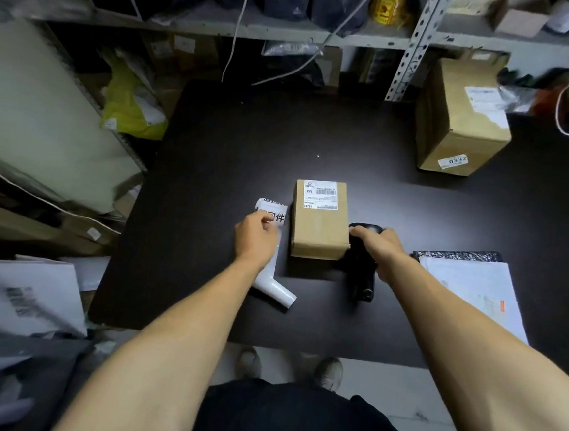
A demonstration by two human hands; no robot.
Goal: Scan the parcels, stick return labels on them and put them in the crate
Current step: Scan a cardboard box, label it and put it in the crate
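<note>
**Small box waited between label strip and scanner**

While both forearms reached forward over the dark table [214,133], the nearest loose thing was the free end of the label strip [274,292], a white backing paper that curled at its tail. It looked thin, very light and floppy, so I judge it must be held near the printed end, not at the tail. The left hand [255,238] did just that: its fingers were curled and pinched the strip where the black characters showed, just left of the box. A label, once peeled, would probably stick to skin, so only its edge should be touched.

The right hand [378,249] lay on the black scanner [361,280], just right of the box, fingers bent around its head; how tight the hold was I cannot tell. The scanner seemed hard and stiff, easy to lift by its handle.

Between the hands stood the small cardboard box [320,220], closed, with its barcode label on top at the far end. It seemed stiff and rather light, and I judge it best taken by its two long sides. A white mailer [472,293] lay at the right. Farther off stood a bigger box [462,127]. No crate was visible.
</note>
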